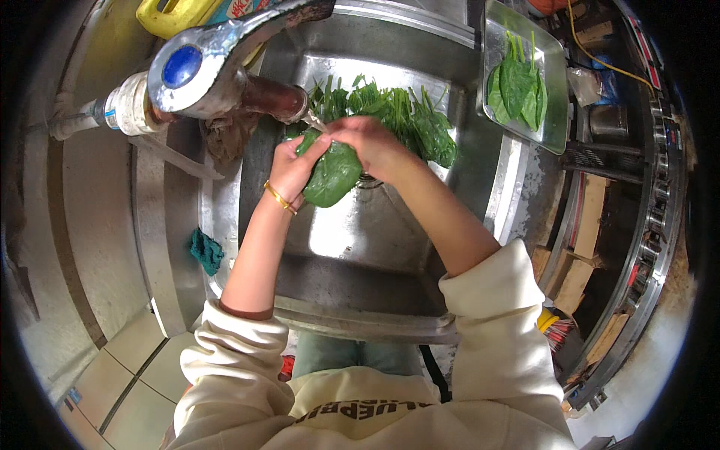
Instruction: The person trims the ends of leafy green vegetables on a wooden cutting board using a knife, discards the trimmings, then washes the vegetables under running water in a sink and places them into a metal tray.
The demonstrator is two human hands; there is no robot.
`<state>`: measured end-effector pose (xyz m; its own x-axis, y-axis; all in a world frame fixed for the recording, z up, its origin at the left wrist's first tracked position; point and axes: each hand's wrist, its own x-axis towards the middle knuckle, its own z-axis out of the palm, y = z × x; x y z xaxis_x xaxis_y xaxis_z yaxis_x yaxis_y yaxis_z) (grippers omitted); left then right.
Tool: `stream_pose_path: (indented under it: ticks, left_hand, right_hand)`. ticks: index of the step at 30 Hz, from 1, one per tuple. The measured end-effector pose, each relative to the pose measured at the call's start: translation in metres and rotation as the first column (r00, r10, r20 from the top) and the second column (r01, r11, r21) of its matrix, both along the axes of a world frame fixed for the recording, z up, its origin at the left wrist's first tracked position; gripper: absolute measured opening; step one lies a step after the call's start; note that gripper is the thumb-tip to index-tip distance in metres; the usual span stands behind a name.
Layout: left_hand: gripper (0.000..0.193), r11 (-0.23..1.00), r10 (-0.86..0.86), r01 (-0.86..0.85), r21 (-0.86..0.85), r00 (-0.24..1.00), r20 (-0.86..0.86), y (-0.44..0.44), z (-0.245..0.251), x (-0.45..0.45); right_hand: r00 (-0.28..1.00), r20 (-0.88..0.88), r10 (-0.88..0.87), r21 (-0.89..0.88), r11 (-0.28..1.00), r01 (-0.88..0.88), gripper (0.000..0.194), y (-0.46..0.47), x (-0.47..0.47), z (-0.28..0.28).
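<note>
Both of my hands meet under the water running from the tap point(275, 98). A broad green leaf point(333, 175), spinach-like, is pinched between the thumb and fingers of my left hand point(292, 171), which has a gold bracelet at the wrist. My right hand point(365, 140) touches the same leaf near its upper end; its fingers are blurred, and their exact grip is hard to make out. Behind the hands, a pile of leafy greens with stems point(413, 121) lies in the stainless steel sink point(360, 304). The drain point(368, 180) is partly covered by my right hand and the leaf.
Several washed-looking leaves point(516, 93) lie in a metal tray point(554, 126) on the sink's right rim. A teal scouring cloth point(206, 251) sits at the left edge. The tap's lever point(225, 50) juts over the upper left, near a yellow jug point(174, 17).
</note>
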<state>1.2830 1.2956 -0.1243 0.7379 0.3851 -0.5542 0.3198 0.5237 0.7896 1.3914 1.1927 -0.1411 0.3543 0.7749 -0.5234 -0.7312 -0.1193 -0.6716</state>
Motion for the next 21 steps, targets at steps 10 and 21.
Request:
stream_pose_path:
  ticks: [10, 21]
  left_hand:
    - [0.016, 0.995, -0.06, 0.063, -0.075, 0.997, 0.041, -0.009, 0.016, 0.001]
    - [0.037, 0.921, -0.044, -0.003, -0.389, 0.993, -0.11, -0.002, -0.011, -0.023]
  right_hand:
    - [0.958, -0.088, -0.274, 0.089, 0.955, 0.282, 0.013, -0.002, 0.032, 0.018]
    - [0.488, 0.832, -0.265, 0.14, 0.951, 0.277, 0.012, -0.029, 0.008, 0.035]
